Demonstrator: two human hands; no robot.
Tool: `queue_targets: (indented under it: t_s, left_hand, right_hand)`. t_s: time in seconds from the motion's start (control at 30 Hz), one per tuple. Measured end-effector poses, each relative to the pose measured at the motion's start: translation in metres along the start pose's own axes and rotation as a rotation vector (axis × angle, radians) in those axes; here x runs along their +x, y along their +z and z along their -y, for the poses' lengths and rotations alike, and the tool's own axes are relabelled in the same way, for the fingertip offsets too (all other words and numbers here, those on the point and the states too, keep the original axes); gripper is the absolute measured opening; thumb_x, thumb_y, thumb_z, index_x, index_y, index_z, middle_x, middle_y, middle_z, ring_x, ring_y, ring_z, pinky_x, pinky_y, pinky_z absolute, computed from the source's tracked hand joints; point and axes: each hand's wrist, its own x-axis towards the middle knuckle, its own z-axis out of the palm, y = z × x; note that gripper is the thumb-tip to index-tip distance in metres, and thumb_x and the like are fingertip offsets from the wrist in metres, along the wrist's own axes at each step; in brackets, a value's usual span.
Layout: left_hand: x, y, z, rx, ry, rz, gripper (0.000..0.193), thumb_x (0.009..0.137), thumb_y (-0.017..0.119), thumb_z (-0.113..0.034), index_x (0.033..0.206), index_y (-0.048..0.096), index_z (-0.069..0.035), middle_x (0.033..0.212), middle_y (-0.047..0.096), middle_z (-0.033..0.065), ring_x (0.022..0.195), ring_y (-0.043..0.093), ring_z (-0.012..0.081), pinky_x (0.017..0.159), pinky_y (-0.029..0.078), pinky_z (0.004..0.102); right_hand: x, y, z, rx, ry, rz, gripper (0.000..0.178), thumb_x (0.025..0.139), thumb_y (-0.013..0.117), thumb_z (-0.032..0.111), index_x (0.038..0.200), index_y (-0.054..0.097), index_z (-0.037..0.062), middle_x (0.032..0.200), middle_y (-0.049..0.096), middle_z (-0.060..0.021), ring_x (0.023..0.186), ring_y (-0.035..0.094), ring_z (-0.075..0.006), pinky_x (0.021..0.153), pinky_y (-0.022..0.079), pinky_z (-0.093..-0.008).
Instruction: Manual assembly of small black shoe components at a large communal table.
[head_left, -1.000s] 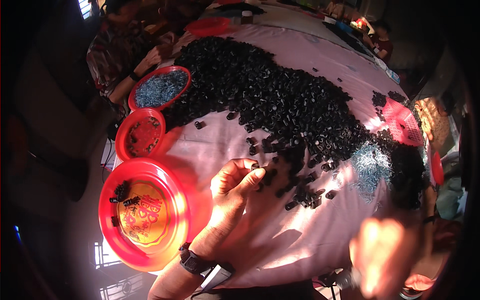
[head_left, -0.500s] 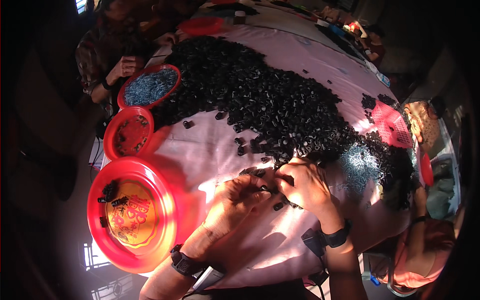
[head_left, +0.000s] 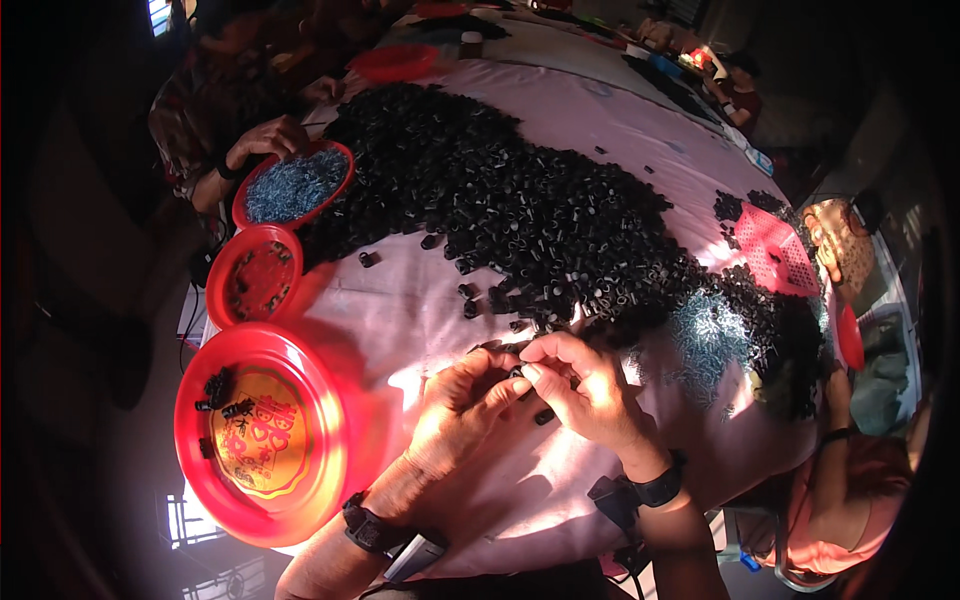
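Note:
My left hand [head_left: 462, 402] pinches a small black plastic part [head_left: 517, 372] between thumb and fingertips, above the pink cloth. Close against it, my right hand [head_left: 585, 400] has its thumb and forefinger pressed together at the same part. Whatever the right fingertips hold is too small to make out. A loose black part [head_left: 544, 416] lies on the cloth beneath my hands. Just beyond them spreads a big heap of similar black parts [head_left: 520, 200]. A pile of small silvery screws [head_left: 712, 340] lies to the right of my right hand.
At left stand a large red plate [head_left: 335, 470] with a few black parts, a smaller red dish [head_left: 292, 290] with bits in it, and a red bowl of screws [head_left: 300, 185]. A co-worker's hand [head_left: 270, 140] is over that bowl. A pink basket [head_left: 775, 250] sits at right.
My right hand has moved left from the near edge of the heap to meet my left fingertips. The co-worker's hand at far left has moved over the bowl of screws.

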Motion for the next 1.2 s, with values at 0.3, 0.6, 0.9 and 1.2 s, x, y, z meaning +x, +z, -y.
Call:
queue_targets:
  t_s: [0.3, 0.6, 0.9, 1.2]
  left_hand:
    - [0.002, -0.001, -0.003, -0.09, 0.042, 0.04, 0.018, 0.097, 0.069, -0.008, 0.113, 0.064, -0.001, 0.095, 0.069, 0.0016, 0.074, 0.06, 0.0071, 0.07, 0.052, 0.0226]
    - [0.002, -0.003, 0.001, -0.071, 0.045, 0.019, 0.017, 0.096, 0.069, -0.007, 0.113, 0.068, 0.0, 0.099, 0.07, 0.0033, 0.078, 0.063, 0.0089, 0.071, 0.053, 0.0238]
    - [0.0, -0.001, 0.0, 0.036, 0.044, -0.006, 0.019, 0.098, 0.068, -0.006, 0.115, 0.067, 0.0, 0.096, 0.07, 0.0034, 0.078, 0.063, 0.0093, 0.073, 0.053, 0.024]
    - [0.0, -0.005, -0.001, 0.067, -0.012, -0.018, 0.02, 0.097, 0.067, -0.005, 0.117, 0.065, 0.0, 0.099, 0.07, 0.0045, 0.081, 0.065, 0.0112, 0.077, 0.054, 0.0255]
  right_hand:
    - [0.0, -0.007, 0.005, -0.044, -0.064, 0.0, 0.018, 0.091, 0.067, -0.001, 0.109, 0.068, 0.0019, 0.095, 0.072, -0.006, 0.071, 0.062, -0.0101, 0.061, 0.049, -0.0238]
    - [-0.001, -0.01, 0.015, -0.153, -0.088, -0.01, 0.017, 0.091, 0.066, -0.002, 0.108, 0.069, 0.0011, 0.099, 0.073, -0.0093, 0.075, 0.067, -0.0131, 0.06, 0.051, -0.0256]
    - [-0.006, 0.0, -0.004, -0.019, -0.055, -0.088, 0.023, 0.091, 0.065, -0.004, 0.113, 0.07, 0.0006, 0.096, 0.073, -0.0097, 0.07, 0.066, -0.013, 0.06, 0.052, -0.0257]
    - [-0.003, -0.003, 0.005, -0.149, -0.093, -0.038, 0.021, 0.091, 0.066, -0.003, 0.11, 0.072, 0.0017, 0.087, 0.073, -0.0052, 0.064, 0.062, -0.0082, 0.059, 0.05, -0.0236]
